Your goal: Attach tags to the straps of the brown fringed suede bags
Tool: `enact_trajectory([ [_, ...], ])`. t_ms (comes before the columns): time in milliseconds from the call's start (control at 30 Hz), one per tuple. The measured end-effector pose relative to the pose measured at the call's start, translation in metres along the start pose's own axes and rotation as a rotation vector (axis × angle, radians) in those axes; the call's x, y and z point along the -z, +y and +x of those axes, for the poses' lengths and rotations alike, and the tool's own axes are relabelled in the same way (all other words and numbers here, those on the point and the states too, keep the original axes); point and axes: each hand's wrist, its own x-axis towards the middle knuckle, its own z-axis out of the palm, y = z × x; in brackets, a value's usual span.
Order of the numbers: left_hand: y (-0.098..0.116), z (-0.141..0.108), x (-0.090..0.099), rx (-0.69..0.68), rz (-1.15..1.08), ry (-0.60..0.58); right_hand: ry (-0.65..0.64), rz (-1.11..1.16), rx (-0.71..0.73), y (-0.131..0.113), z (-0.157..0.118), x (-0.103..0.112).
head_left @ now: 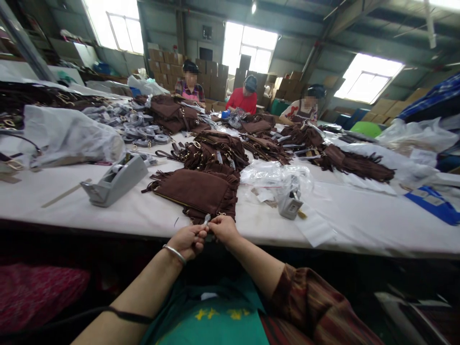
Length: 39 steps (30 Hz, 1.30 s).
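Observation:
A dark brown fringed bag [194, 188] lies flat at the table's near edge, its zipper edge facing me. My left hand [189, 241], with a silver bangle on the wrist, is closed in a pinch on a small whitish piece [207, 219] at the bag's near edge. Close beside it, my right hand [225, 229] is closed too, its fingertips at the bag's near corner. Whatever lies between the right fingers is hidden. The two hands almost touch.
A grey tape dispenser [117, 179] stands to the left, and a smaller one [290, 203] to the right by clear plastic bags [275, 173]. Brown bags are heaped behind [219, 149], near wrapped grey straps [125, 122]. Several people sit across the table [362, 225].

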Motion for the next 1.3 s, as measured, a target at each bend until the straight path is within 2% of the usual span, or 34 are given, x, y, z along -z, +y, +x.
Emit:
enact_trajectory([
  [67, -0.002, -0.001, -0.001, -0.066, 0.060, 0.052, -0.069, -0.011, -0.025, -0.001, 0.003, 0.002],
  [100, -0.003, -0.001, -0.001, -0.126, 0.159, 0.108, -0.100, -0.035, -0.017, -0.001, 0.003, 0.004],
  [200, -0.008, -0.002, 0.000, -0.424, 0.729, 0.317, -0.148, -0.197, 0.065, -0.006, 0.000, 0.018],
  [300, -0.018, -0.001, 0.004, -0.713, 1.271, 0.470, -0.015, -0.394, 0.323, -0.018, -0.004, 0.036],
  [367, -0.026, 0.000, 0.006, -0.789, 1.473, 0.534, 0.061, -0.478, 0.550, -0.030, -0.005, 0.046],
  [400, -0.030, 0.001, 0.006, -0.800, 1.543, 0.553, 0.053, -0.517, 0.643, -0.037, -0.005, 0.049],
  [467, -0.036, 0.002, 0.007, -0.816, 1.650, 0.591, -0.042, -0.628, 0.754, -0.051, -0.002, 0.051],
  [600, -0.037, 0.000, 0.008, -0.863, 1.793, 0.616, -0.326, -0.844, 0.788, -0.075, 0.004, 0.046],
  [667, -0.031, -0.003, 0.010, -0.884, 1.827, 0.626, -0.420, -0.881, 0.770, -0.082, 0.007, 0.043],
  [867, -0.009, -0.011, 0.009, -1.038, 1.935, 0.674, -0.456, -0.961, 0.725, -0.091, 0.019, 0.043],
  [1000, -0.010, -0.008, 0.009, -1.133, 1.965, 0.684, -0.571, -0.943, 0.714, -0.090, 0.035, 0.039],
  [1133, -0.017, -0.007, 0.014, -1.222, 1.948, 0.736, -0.587, -0.689, 0.639, -0.084, 0.045, 0.033],
  [1233, -0.020, -0.007, 0.017, -1.275, 1.919, 0.808, -0.596, -0.296, 0.472, -0.076, 0.046, 0.033],
  [1300, -0.022, -0.006, 0.018, -1.299, 1.906, 0.827, -0.577, -0.059, 0.419, -0.071, 0.045, 0.035],
])
